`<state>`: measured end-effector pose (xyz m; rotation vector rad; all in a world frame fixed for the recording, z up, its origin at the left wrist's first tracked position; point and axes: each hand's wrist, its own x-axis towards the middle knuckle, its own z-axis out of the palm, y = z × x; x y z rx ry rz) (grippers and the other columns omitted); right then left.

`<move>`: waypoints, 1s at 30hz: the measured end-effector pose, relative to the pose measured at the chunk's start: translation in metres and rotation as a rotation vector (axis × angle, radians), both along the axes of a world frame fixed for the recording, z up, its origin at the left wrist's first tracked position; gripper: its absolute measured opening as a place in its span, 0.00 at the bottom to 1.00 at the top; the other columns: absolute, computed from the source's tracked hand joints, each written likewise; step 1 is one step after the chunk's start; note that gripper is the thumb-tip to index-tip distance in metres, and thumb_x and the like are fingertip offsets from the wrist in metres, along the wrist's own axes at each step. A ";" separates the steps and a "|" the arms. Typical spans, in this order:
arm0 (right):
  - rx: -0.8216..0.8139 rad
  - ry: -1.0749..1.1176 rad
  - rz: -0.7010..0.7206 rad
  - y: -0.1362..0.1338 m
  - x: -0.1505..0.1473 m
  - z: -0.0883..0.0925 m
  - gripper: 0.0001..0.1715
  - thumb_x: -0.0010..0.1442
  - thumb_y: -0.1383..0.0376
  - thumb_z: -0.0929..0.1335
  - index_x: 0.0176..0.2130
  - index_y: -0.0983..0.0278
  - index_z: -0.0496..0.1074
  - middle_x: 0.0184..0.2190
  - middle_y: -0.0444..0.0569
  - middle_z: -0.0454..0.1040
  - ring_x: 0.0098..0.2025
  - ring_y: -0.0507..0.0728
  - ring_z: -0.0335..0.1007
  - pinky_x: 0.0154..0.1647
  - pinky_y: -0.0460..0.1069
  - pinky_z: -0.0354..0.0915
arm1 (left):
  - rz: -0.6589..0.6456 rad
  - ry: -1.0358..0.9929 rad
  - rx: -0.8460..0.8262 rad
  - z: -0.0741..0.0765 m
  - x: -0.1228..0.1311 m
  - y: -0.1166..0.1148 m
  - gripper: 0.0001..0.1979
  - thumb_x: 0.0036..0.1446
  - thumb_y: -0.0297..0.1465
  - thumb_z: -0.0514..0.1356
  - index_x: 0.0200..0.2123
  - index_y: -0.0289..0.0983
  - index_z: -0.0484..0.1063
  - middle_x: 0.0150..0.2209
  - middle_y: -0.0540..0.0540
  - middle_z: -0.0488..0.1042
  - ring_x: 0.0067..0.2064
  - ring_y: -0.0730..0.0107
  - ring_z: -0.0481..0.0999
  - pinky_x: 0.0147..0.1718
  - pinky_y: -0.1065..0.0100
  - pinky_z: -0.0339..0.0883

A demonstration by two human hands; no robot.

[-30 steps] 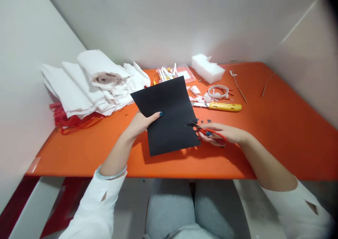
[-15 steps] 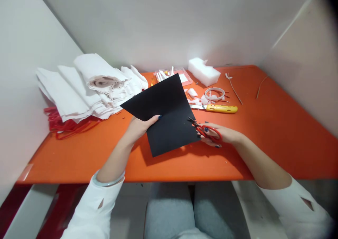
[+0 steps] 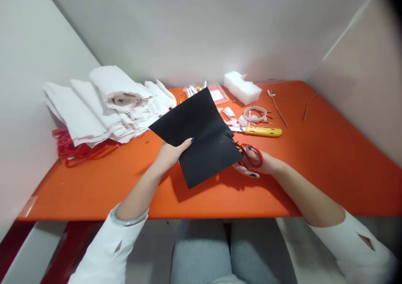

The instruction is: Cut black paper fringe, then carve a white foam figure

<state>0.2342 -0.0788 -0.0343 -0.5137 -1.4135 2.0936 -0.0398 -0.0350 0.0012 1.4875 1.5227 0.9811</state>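
Thumb laid over the black sheet (image 3: 204, 135), the left hand (image 3: 169, 154) pinches it at its left side, the other fingers hidden beneath. The right hand (image 3: 266, 162), palm turned inward, grips red-handled scissors (image 3: 256, 147), blades parted at the sheet's right edge. Matte, plain and slightly creased, the sheet tilts above the orange table (image 3: 109, 188), that edge unevenly cut.
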 end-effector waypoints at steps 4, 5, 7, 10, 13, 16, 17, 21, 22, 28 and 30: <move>0.000 0.083 0.013 -0.001 0.001 0.002 0.23 0.60 0.48 0.65 0.33 0.67 0.66 0.25 0.43 0.61 0.18 0.46 0.55 0.11 0.41 0.53 | -0.093 -0.049 -0.072 0.002 0.002 0.000 0.29 0.48 0.45 0.66 0.52 0.37 0.71 0.53 0.42 0.74 0.54 0.54 0.73 0.51 0.61 0.71; 0.006 0.093 0.019 -0.001 0.000 0.004 0.20 0.60 0.51 0.67 0.33 0.67 0.66 0.25 0.42 0.61 0.18 0.46 0.56 0.11 0.40 0.53 | -0.113 -0.067 -0.058 0.001 0.002 0.000 0.30 0.49 0.45 0.65 0.53 0.38 0.70 0.54 0.42 0.73 0.55 0.54 0.73 0.51 0.61 0.71; 0.003 0.099 0.046 -0.001 -0.001 0.007 0.17 0.59 0.55 0.68 0.32 0.67 0.65 0.24 0.41 0.59 0.18 0.45 0.57 0.11 0.40 0.53 | -0.132 -0.083 -0.027 -0.002 0.003 0.001 0.30 0.49 0.44 0.65 0.54 0.38 0.69 0.55 0.42 0.73 0.56 0.55 0.71 0.53 0.62 0.69; -0.008 0.098 0.079 -0.001 -0.001 0.009 0.15 0.58 0.58 0.69 0.32 0.68 0.65 0.24 0.40 0.58 0.18 0.46 0.59 0.12 0.41 0.53 | -0.108 -0.073 -0.031 -0.006 0.004 0.001 0.32 0.48 0.45 0.65 0.55 0.37 0.68 0.55 0.41 0.72 0.56 0.55 0.72 0.53 0.61 0.69; 0.002 0.041 0.059 -0.001 0.000 0.008 0.14 0.57 0.59 0.70 0.34 0.68 0.66 0.23 0.40 0.60 0.18 0.46 0.61 0.14 0.41 0.55 | -0.070 -0.024 -0.039 -0.007 0.004 0.000 0.33 0.48 0.45 0.65 0.55 0.37 0.68 0.55 0.41 0.72 0.54 0.55 0.73 0.50 0.62 0.71; 0.015 -0.019 -0.044 -0.001 0.000 0.006 0.16 0.60 0.57 0.67 0.31 0.67 0.65 0.23 0.41 0.62 0.17 0.45 0.59 0.14 0.42 0.55 | -0.005 0.088 -0.019 -0.004 0.003 -0.001 0.28 0.47 0.46 0.65 0.49 0.37 0.73 0.48 0.43 0.77 0.47 0.57 0.78 0.44 0.66 0.73; 0.022 -0.047 -0.090 -0.001 -0.001 0.005 0.17 0.61 0.56 0.66 0.30 0.67 0.65 0.23 0.41 0.62 0.17 0.45 0.58 0.14 0.42 0.56 | 0.008 0.126 -0.033 -0.003 0.003 -0.002 0.25 0.47 0.47 0.65 0.44 0.36 0.75 0.42 0.43 0.80 0.41 0.59 0.80 0.38 0.68 0.74; 0.054 -0.162 -0.241 -0.002 -0.005 0.006 0.20 0.63 0.54 0.64 0.26 0.65 0.62 0.20 0.40 0.60 0.16 0.46 0.58 0.13 0.42 0.54 | -0.016 0.157 -0.138 0.001 0.005 -0.004 0.21 0.48 0.50 0.62 0.24 0.36 0.74 0.15 0.48 0.72 0.15 0.69 0.70 0.17 0.70 0.66; 0.058 -0.174 -0.261 -0.002 -0.006 0.006 0.21 0.63 0.54 0.64 0.26 0.65 0.61 0.20 0.39 0.59 0.16 0.46 0.57 0.13 0.42 0.54 | -0.016 0.137 -0.139 0.002 0.005 -0.005 0.21 0.48 0.49 0.62 0.22 0.36 0.73 0.13 0.50 0.70 0.13 0.70 0.68 0.15 0.70 0.64; 0.088 -0.217 -0.297 -0.002 -0.010 0.007 0.24 0.63 0.51 0.62 0.25 0.64 0.57 0.21 0.39 0.58 0.15 0.45 0.56 0.13 0.43 0.52 | -0.016 0.056 -0.094 0.004 0.007 -0.006 0.19 0.50 0.46 0.62 0.19 0.37 0.69 0.10 0.52 0.66 0.12 0.72 0.66 0.14 0.72 0.62; 0.087 -0.238 -0.324 -0.001 -0.011 0.008 0.23 0.63 0.52 0.63 0.24 0.64 0.57 0.20 0.39 0.57 0.15 0.46 0.56 0.13 0.43 0.52 | -0.026 0.059 -0.098 0.006 0.008 -0.008 0.20 0.51 0.45 0.62 0.17 0.37 0.68 0.09 0.52 0.65 0.13 0.72 0.67 0.16 0.72 0.64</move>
